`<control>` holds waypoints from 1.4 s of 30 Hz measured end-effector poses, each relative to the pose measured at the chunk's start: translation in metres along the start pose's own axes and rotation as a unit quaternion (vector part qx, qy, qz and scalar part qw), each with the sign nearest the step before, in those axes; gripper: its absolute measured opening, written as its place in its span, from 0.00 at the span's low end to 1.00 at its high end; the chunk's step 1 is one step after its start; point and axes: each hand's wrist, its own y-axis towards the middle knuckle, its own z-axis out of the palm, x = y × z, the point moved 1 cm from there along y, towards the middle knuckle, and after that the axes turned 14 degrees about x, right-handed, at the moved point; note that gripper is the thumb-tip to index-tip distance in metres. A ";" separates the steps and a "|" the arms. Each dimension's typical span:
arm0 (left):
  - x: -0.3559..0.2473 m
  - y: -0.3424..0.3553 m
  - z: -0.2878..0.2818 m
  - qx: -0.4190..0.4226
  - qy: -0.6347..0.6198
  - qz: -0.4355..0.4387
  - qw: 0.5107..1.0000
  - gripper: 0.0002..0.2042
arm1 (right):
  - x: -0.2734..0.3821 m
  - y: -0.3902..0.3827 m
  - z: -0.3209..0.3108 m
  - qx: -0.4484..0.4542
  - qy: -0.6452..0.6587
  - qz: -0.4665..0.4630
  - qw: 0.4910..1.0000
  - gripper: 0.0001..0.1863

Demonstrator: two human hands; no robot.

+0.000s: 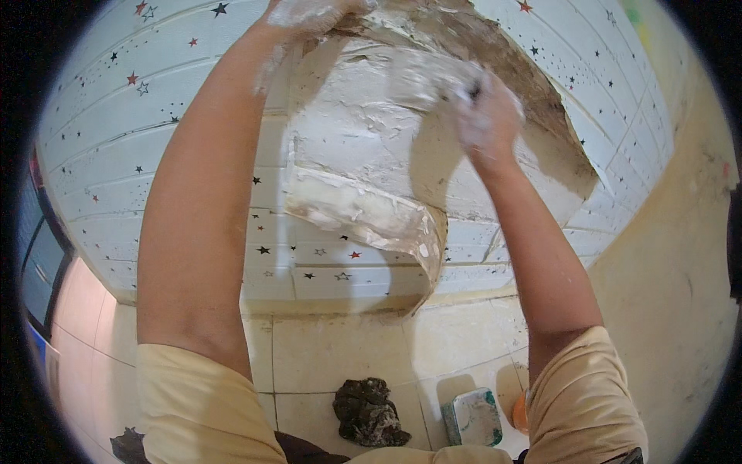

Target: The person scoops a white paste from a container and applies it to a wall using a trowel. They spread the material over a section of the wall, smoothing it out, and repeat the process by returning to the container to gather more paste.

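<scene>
White-smeared, the right hand [490, 117] grips a tool [423, 80] — blurred.

Between the left forearm [201, 209] at 9 o'clock and the right forearm [545, 247] at 3, an open lane is running up over the bare wall patch [348, 116] toward half past 11, while a peeled strip [355, 213] is curling across the centre and hanging toward 6. The left hand [313, 14] is blocking 11 o'clock; the right hand [491, 116] and a blurred tool [425, 81] are obstructing 12 to half past 1, beside a brown flap [537, 89]. On the tiled floor [332, 340], a dark crumpled bundle [369, 414] is lying at 6, and a green-edged container [473, 417] is sitting at 5.
</scene>
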 end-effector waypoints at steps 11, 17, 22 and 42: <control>-0.001 -0.004 0.001 -0.017 0.008 0.001 1.000 0.07 | 0.047 -0.021 -0.001 0.099 0.104 0.013 0.990 0.17; 0.009 0.000 -0.010 0.006 -0.088 0.024 0.996 0.06 | -0.050 -0.010 0.020 -0.063 0.100 0.012 0.993 0.20; 0.002 -0.003 -0.004 0.004 0.019 0.001 1.000 0.05 | -0.188 -0.063 -0.004 0.037 0.053 0.202 0.977 0.15; 0.033 0.010 0.004 -0.024 0.076 0.018 0.997 0.15 | -0.196 -0.082 0.013 0.004 0.016 0.263 0.965 0.25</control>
